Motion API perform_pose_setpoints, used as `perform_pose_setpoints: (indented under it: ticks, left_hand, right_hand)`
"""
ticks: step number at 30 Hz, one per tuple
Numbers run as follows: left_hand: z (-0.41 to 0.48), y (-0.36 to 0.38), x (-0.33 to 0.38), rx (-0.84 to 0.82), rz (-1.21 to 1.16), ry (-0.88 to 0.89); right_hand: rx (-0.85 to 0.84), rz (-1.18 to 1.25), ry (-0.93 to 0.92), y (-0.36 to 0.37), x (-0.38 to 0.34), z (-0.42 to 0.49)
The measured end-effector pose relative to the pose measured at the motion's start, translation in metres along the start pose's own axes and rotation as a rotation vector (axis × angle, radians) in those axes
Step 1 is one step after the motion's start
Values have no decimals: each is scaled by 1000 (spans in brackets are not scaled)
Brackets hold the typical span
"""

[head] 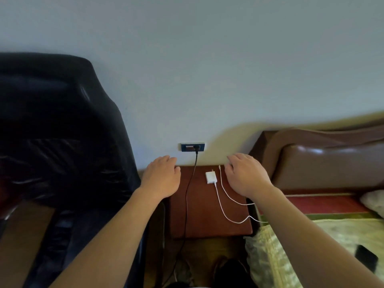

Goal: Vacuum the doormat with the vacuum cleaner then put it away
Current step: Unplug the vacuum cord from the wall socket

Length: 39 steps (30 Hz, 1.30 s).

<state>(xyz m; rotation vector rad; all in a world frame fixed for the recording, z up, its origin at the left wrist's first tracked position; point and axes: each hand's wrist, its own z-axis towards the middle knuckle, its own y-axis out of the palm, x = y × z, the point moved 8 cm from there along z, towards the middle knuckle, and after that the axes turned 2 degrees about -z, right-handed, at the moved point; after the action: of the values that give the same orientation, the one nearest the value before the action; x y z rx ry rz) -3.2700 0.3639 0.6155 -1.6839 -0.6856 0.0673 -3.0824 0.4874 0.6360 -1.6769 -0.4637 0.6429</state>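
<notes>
One black cord point(187, 194), plugged into the one wall socket point(192, 147), runs lengthwise straight down from it across the counter point(207, 215) toward the floor, with the left hand point(161, 178) and right hand point(247, 176) empty, fingers relaxed, just below the socket on either side.

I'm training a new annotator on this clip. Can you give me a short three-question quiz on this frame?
1. True or false: the black plug sits in the wall socket.
2. What lies on the nightstand between the hands? A) white charger B) mug C) keys
3. Fill in: the left hand and the right hand each hold ____.
Key: 1 true; 2 A; 3 nothing.
</notes>
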Motion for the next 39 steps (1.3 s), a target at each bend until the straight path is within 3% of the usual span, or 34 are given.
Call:
perform_pose_setpoints:
  ticks: [11, 18, 31, 39]
  left_hand:
    - [72, 59, -31, -64, -188, -198]
    - [117, 116, -46, -78, -330, -209]
    - [211, 165, -81, 185, -299, -171]
    - [251, 192, -93, 328, -279, -108]
  right_hand:
    - [-250, 165, -10, 72, 6, 107]
    - [-327, 276, 30, 128, 6, 153]
    - [-321, 735, 361, 239, 23, 214]
    - [-223, 847, 399, 278, 20, 236]
